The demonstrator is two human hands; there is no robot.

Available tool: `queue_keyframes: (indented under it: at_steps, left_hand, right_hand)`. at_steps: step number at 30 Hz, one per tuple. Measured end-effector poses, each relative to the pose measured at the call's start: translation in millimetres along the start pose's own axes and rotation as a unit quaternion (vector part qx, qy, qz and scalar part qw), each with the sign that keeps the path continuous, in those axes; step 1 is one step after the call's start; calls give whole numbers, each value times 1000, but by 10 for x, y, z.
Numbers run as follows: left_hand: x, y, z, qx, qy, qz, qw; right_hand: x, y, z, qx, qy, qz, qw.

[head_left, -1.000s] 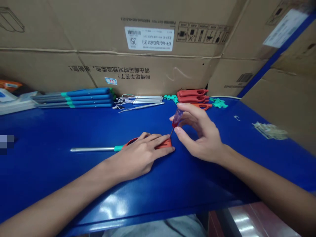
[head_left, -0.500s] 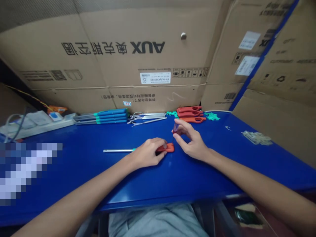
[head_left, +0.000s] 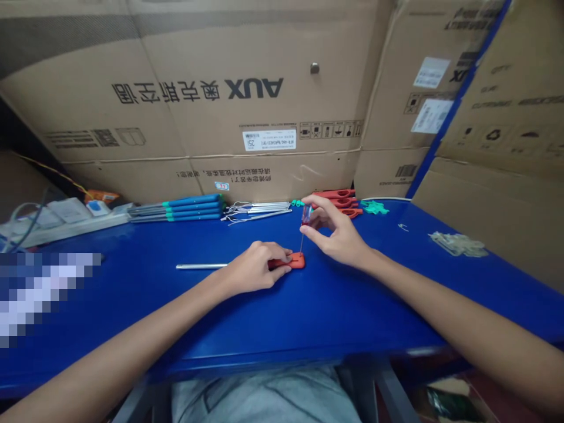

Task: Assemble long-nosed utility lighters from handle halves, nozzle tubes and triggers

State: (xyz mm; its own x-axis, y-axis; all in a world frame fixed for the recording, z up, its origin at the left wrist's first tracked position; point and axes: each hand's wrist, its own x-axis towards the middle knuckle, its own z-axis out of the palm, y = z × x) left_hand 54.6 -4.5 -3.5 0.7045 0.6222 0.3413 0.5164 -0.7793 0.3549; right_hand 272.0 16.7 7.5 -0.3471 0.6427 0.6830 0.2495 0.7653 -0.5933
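My left hand (head_left: 258,267) is closed around a red plastic handle (head_left: 298,260) that lies flat on the blue table. A thin silver rod (head_left: 200,267) sticks out to the left from under that hand. Between the thumb and fingertips of my right hand (head_left: 337,235) is a small screwdriver (head_left: 306,215) with a clear, purplish grip. It stands nearly upright, and its thin shaft runs down to the right end of the red handle. Whether the tip sits in a hole or on a screw is too small to tell.
Along the cardboard wall (head_left: 198,135) lie blue-handled rods (head_left: 196,207), silver rods with white strings (head_left: 268,208), red handles (head_left: 348,202) and green pieces (head_left: 374,207). A power strip (head_left: 70,220) is at the left. Pale, translucent pieces (head_left: 458,244) lie at the right.
The whole view has shifted slightly. My left hand keeps its hold on the red handle. The screwdriver stays over the handle's right end, its shaft now seen more plainly.
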Motion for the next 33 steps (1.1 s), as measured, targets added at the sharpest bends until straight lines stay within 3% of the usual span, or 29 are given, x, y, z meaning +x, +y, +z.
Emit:
queue_keyframes:
  at_steps: [6,12,19,33]
  left_hand:
    - [286,-61,-38,-70,-65,2,995]
    - [484,11,217,-56,-32,21,998]
    - [422,83,224,-9,-25,58,998]
    - [336,104,236,48,-3,99,994]
  right_hand:
    - [150,-24,-191,22,-85,3,996]
    - [-12,11,-306,8,-50,-28,998]
    - [-157,47,-410,73,-16,7,997]
    - [-174,-26,-446,29,-36,-29,999]
